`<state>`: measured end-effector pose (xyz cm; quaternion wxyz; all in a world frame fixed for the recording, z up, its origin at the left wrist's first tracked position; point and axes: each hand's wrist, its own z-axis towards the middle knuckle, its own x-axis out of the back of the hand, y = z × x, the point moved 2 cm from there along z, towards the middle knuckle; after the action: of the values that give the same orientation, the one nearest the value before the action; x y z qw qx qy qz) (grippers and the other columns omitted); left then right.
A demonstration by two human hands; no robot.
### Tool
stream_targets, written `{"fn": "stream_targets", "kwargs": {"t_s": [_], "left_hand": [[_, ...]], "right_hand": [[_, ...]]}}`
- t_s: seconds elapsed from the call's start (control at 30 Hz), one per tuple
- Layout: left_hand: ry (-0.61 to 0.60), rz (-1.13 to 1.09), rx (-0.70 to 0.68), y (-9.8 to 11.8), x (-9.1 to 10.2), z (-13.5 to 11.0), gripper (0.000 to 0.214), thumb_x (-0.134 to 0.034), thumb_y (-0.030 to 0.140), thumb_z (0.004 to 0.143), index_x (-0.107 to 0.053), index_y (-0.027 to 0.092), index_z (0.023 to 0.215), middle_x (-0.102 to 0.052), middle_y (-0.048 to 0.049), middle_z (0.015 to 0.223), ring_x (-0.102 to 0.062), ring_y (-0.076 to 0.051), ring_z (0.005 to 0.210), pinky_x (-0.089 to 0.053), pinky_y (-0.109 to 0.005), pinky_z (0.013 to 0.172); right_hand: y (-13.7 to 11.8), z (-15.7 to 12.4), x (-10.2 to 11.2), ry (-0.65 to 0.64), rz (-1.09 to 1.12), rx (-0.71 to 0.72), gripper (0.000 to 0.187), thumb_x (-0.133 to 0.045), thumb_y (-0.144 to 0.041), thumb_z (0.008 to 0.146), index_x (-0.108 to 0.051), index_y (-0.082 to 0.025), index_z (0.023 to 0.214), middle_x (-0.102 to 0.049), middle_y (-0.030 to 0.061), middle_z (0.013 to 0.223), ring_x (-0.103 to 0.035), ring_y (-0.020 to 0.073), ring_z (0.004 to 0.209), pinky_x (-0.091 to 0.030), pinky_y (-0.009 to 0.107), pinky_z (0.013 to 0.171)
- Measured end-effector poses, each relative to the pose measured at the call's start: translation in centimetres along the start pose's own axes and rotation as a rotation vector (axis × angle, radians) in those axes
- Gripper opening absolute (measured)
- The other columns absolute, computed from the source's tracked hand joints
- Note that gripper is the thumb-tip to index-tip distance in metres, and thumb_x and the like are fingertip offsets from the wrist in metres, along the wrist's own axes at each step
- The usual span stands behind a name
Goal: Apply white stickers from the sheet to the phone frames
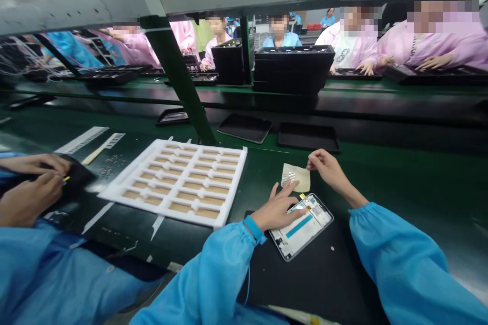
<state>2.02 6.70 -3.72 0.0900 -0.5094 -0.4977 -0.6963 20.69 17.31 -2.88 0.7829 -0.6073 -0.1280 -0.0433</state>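
My left hand (281, 209) lies palm down with its fingers spread, partly over an open phone housing (301, 236) with a blue strip inside. One fingertip touches a cream backing sheet (303, 176) that carries rows of small pale strips. By the upper right corner of that sheet, my right hand (328, 170) has its thumb and fingers pinched together. Whatever may be between those fingertips is too small to make out. Under the phone housing is a black mat (305, 284). A wristband with a cord (253, 227) circles my left wrist.
To the left sits a white foam tray (186, 180) with slots. Black trays (308, 136) lie beyond my hands, below a green post (179, 78). A co-worker's hands (34, 188) work at the far left. More people sit across the line behind stacked black trays (292, 68).
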Motion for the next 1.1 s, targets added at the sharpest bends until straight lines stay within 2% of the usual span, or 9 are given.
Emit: {"fn": "stream_targets", "kwargs": {"t_s": [0.1, 0.17, 0.27, 0.4, 0.5, 0.63, 0.77, 0.93, 1.1], "left_hand": [[0.061, -0.069, -0.001, 1.8, 1.9, -0.9, 0.03, -0.049, 0.044, 0.098, -0.065, 0.019, 0.099, -0.044, -0.0118, 0.15, -0.039, -0.028, 0.141, -0.033, -0.043, 0.114], [0.068, -0.092, 0.034, 3.2, 3.3, -1.8, 0.028, -0.045, 0.041, 0.1, -0.065, 0.022, 0.105, -0.068, -0.0073, 0.119, -0.063, -0.023, 0.114, -0.048, -0.032, 0.093], [0.013, 0.041, 0.102, 5.1, 4.5, -2.9, 0.024, -0.045, 0.039, 0.101, -0.066, 0.026, 0.102, -0.073, 0.001, 0.09, -0.07, -0.021, 0.086, -0.046, -0.027, 0.068], [-0.044, 0.238, 0.025, 6.5, 3.5, -3.7, 0.016, -0.051, 0.028, 0.099, -0.066, 0.026, 0.097, -0.074, 0.002, 0.09, -0.071, -0.023, 0.08, -0.043, -0.029, 0.062], [0.06, 0.266, -0.035, 6.7, 2.0, -4.2, 0.014, -0.054, 0.025, 0.097, -0.064, 0.025, 0.107, -0.075, 0.0005, 0.098, -0.071, -0.024, 0.079, -0.045, -0.032, 0.065], [0.316, 0.067, -0.099, 6.5, 1.4, -4.8, 0.03, -0.064, 0.033, 0.093, -0.059, 0.024, 0.121, -0.072, -0.0017, 0.114, -0.07, -0.021, 0.095, -0.05, -0.032, 0.075], [0.428, -0.083, -0.173, 6.5, 1.7, -4.8, 0.011, -0.059, 0.022, 0.096, -0.068, 0.024, 0.102, -0.074, 0.001, 0.106, -0.07, -0.016, 0.097, -0.049, -0.027, 0.079], [0.502, -0.012, -0.147, 6.3, 1.5, -4.8, 0.01, -0.06, 0.022, 0.095, -0.07, 0.022, 0.096, -0.077, 0.0011, 0.096, -0.072, -0.015, 0.085, -0.048, -0.027, 0.072], [0.551, 0.043, -0.185, 6.3, 1.0, -4.9, 0.007, -0.064, 0.019, 0.093, -0.07, 0.02, 0.093, -0.077, 0.0012, 0.092, -0.073, -0.015, 0.085, -0.048, -0.028, 0.074]], "right_hand": [[-2.5, -2.4, 0.7, 0.047, 0.033, -0.011, 0.041, -0.066, -0.058, 0.08, -0.055, -0.019, 0.082, -0.06, 0.0011, 0.07, -0.062, 0.0152, 0.064, -0.056, 0.032, 0.064], [-4.7, -4.4, 1.4, 0.064, 0.044, -0.013, 0.033, -0.068, -0.05, 0.081, -0.057, -0.019, 0.085, -0.063, 0.0011, 0.073, -0.064, 0.0152, 0.067, -0.056, 0.03, 0.067], [-8.2, -7.6, 1.9, 0.034, 0.045, 0.009, 0.022, -0.068, -0.039, 0.085, -0.058, -0.02, 0.089, -0.065, 0.001, 0.077, -0.065, 0.0155, 0.071, -0.055, 0.029, 0.069], [-10.7, -11.4, 1.5, -0.196, -0.101, 0.003, 0.007, -0.059, -0.028, 0.093, -0.058, -0.023, 0.098, -0.066, 0.0006, 0.091, -0.066, 0.0154, 0.086, -0.053, 0.028, 0.077], [-11.0, -13.4, 1.2, -0.394, -0.256, -0.065, 0.011, -0.051, -0.021, 0.097, -0.053, -0.027, 0.106, -0.066, -0.0015, 0.094, -0.063, 0.0147, 0.089, -0.05, 0.028, 0.078], [-11.3, -14.1, 1.3, -0.461, -0.385, -0.108, 0.013, -0.048, -0.018, 0.097, -0.05, -0.028, 0.106, -0.064, -0.0018, 0.099, -0.06, 0.0155, 0.094, -0.047, 0.029, 0.08], [-11.6, -13.9, 1.0, -0.442, -0.366, -0.062, 0.012, -0.049, -0.015, 0.096, -0.051, -0.026, 0.101, -0.064, -0.0007, 0.1, -0.059, 0.0155, 0.096, -0.047, 0.029, 0.082], [-10.1, -14.5, 0.8, -0.325, -0.331, 0.022, 0.005, -0.056, -0.021, 0.094, -0.056, -0.026, 0.097, -0.066, 0.0008, 0.096, -0.062, 0.0174, 0.091, -0.052, 0.032, 0.078], [-7.8, -16.0, 1.5, -0.167, -0.295, 0.062, 0.01, -0.061, -0.022, 0.092, -0.056, -0.026, 0.099, -0.066, 0.0024, 0.107, -0.061, 0.0201, 0.103, -0.05, 0.037, 0.089]]}}
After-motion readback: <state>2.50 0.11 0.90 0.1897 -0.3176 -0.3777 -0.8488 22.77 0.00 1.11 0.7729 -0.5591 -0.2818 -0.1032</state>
